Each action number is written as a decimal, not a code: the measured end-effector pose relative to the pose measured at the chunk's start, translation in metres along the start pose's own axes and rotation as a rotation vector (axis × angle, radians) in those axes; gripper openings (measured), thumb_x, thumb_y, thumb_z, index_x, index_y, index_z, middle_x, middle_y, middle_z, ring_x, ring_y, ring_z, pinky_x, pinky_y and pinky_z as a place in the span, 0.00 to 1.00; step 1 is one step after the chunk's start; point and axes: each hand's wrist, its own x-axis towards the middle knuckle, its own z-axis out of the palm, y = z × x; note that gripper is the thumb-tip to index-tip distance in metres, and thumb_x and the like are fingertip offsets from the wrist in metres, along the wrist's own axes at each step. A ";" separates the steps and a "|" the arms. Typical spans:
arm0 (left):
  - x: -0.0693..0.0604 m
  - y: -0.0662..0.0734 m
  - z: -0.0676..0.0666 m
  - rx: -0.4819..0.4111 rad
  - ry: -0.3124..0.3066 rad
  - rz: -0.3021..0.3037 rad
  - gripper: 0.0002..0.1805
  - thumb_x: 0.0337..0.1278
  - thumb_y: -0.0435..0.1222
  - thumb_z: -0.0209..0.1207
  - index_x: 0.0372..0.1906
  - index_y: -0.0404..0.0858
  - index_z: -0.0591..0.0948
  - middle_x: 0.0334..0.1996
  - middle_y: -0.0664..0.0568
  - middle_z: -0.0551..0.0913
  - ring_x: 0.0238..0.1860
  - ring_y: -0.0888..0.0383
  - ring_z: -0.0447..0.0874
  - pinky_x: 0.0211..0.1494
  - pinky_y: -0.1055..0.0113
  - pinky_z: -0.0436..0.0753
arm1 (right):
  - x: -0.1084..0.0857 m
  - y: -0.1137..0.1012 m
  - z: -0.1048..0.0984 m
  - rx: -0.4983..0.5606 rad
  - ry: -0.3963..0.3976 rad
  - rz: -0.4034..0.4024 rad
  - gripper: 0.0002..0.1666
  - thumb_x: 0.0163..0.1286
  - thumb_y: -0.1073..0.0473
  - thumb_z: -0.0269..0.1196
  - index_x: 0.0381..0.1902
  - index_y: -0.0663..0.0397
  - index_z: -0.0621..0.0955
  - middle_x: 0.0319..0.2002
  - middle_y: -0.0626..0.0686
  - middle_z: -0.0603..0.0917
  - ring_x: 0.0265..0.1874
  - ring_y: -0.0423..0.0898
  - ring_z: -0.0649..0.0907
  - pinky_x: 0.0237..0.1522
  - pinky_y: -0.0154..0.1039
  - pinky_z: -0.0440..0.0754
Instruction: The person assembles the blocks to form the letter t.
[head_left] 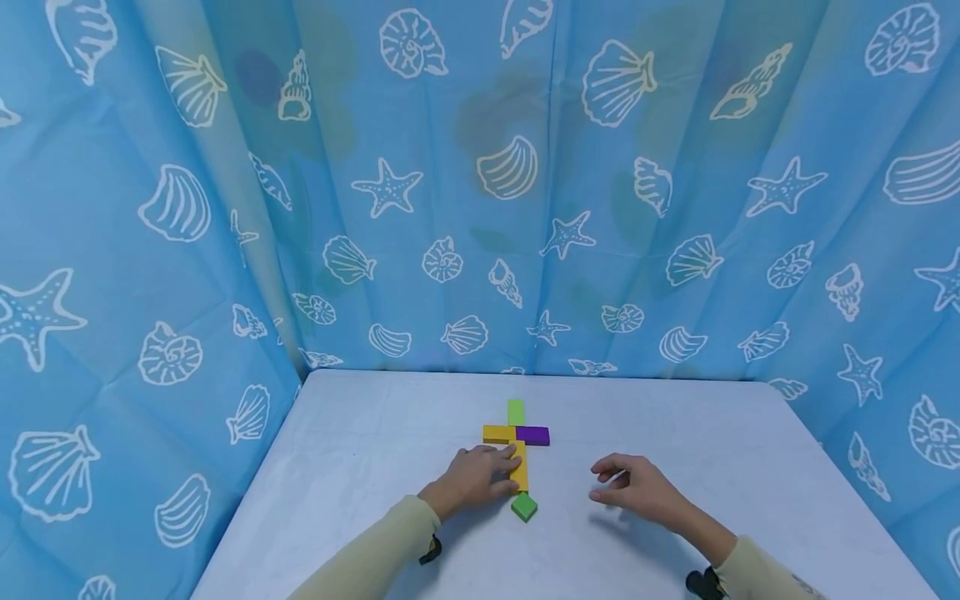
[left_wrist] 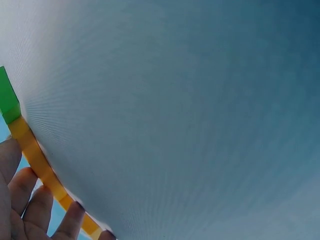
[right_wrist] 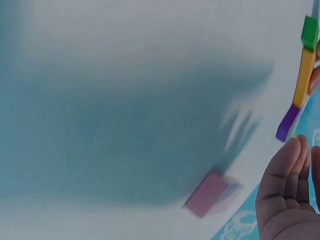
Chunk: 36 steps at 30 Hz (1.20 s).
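My left hand rests beside a long yellow block, its fingertips touching it. In the left wrist view, several fingers of this hand lie along the block's edge. A green block sits cornerwise at its near end. Beyond its far end, a second yellow block and a purple block lie end to end crosswise, with a light green block past them. Apart from the blocks, my right hand hovers to the right, fingers loosely bent, holding nothing.
All the blocks lie on a white table. A blue curtain with seashells and starfish hangs behind it and along its sides. A faint, blurred pinkish box shape appears in the right wrist view, beside the hand's shadow.
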 end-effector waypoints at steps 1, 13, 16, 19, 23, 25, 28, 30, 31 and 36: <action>0.000 0.000 0.000 0.007 0.001 0.001 0.29 0.65 0.57 0.57 0.69 0.57 0.72 0.73 0.63 0.67 0.71 0.51 0.69 0.68 0.38 0.69 | -0.001 0.001 -0.003 0.001 0.004 -0.012 0.24 0.58 0.54 0.74 0.50 0.60 0.82 0.41 0.54 0.84 0.34 0.45 0.80 0.32 0.36 0.81; -0.001 -0.001 -0.001 0.016 0.006 0.005 0.29 0.66 0.57 0.56 0.70 0.57 0.71 0.73 0.64 0.67 0.71 0.51 0.69 0.68 0.39 0.70 | -0.004 0.011 -0.025 -0.006 0.048 -0.032 0.25 0.59 0.54 0.73 0.50 0.62 0.82 0.42 0.57 0.85 0.35 0.44 0.81 0.32 0.33 0.82; -0.001 -0.002 -0.002 0.018 0.006 0.005 0.29 0.65 0.57 0.56 0.70 0.58 0.71 0.73 0.65 0.67 0.71 0.51 0.68 0.69 0.40 0.70 | -0.003 0.015 -0.028 -0.010 0.069 0.005 0.25 0.59 0.53 0.73 0.50 0.61 0.82 0.42 0.55 0.85 0.35 0.44 0.81 0.32 0.34 0.83; 0.000 -0.002 -0.002 0.009 0.006 0.008 0.29 0.66 0.57 0.56 0.69 0.57 0.71 0.72 0.64 0.67 0.71 0.51 0.68 0.69 0.40 0.70 | -0.001 0.019 -0.029 -0.014 0.081 0.047 0.25 0.59 0.52 0.73 0.50 0.59 0.82 0.43 0.54 0.84 0.34 0.44 0.82 0.32 0.35 0.84; 0.000 -0.003 0.000 0.001 -0.001 0.004 0.29 0.66 0.57 0.56 0.69 0.57 0.71 0.73 0.65 0.67 0.71 0.51 0.68 0.69 0.39 0.69 | 0.001 0.025 -0.033 -0.036 0.100 0.069 0.27 0.58 0.51 0.74 0.51 0.60 0.82 0.44 0.55 0.84 0.35 0.44 0.82 0.34 0.36 0.84; 0.001 -0.003 -0.001 -0.002 -0.004 0.002 0.29 0.66 0.57 0.56 0.69 0.57 0.71 0.73 0.65 0.67 0.71 0.51 0.68 0.69 0.39 0.69 | 0.001 0.027 -0.036 -0.055 0.113 0.066 0.28 0.58 0.51 0.74 0.52 0.60 0.82 0.45 0.55 0.85 0.36 0.45 0.81 0.35 0.36 0.84; 0.002 -0.003 -0.002 -0.004 -0.005 0.003 0.29 0.66 0.57 0.56 0.69 0.57 0.71 0.73 0.64 0.67 0.71 0.51 0.68 0.69 0.39 0.69 | 0.003 0.032 -0.040 -0.079 0.126 0.059 0.28 0.58 0.52 0.74 0.52 0.61 0.81 0.45 0.56 0.85 0.37 0.46 0.82 0.37 0.38 0.85; 0.002 -0.003 -0.004 -0.010 -0.003 0.001 0.29 0.65 0.56 0.57 0.69 0.57 0.72 0.72 0.64 0.67 0.71 0.50 0.68 0.69 0.38 0.69 | 0.004 0.035 -0.042 -0.085 0.130 0.063 0.29 0.58 0.52 0.74 0.52 0.62 0.81 0.45 0.56 0.85 0.38 0.46 0.81 0.37 0.38 0.84; 0.002 -0.003 -0.004 -0.011 -0.003 0.000 0.29 0.65 0.56 0.57 0.69 0.57 0.72 0.72 0.64 0.67 0.71 0.50 0.68 0.69 0.38 0.69 | 0.005 0.037 -0.042 -0.088 0.132 0.069 0.29 0.58 0.51 0.74 0.53 0.61 0.81 0.45 0.56 0.85 0.38 0.46 0.81 0.37 0.39 0.84; 0.001 -0.002 -0.002 -0.029 -0.011 -0.008 0.28 0.65 0.57 0.57 0.69 0.57 0.72 0.72 0.65 0.67 0.71 0.50 0.68 0.69 0.38 0.68 | 0.006 0.047 -0.043 -0.091 0.126 0.106 0.32 0.57 0.51 0.74 0.55 0.62 0.79 0.46 0.56 0.84 0.39 0.46 0.81 0.37 0.39 0.83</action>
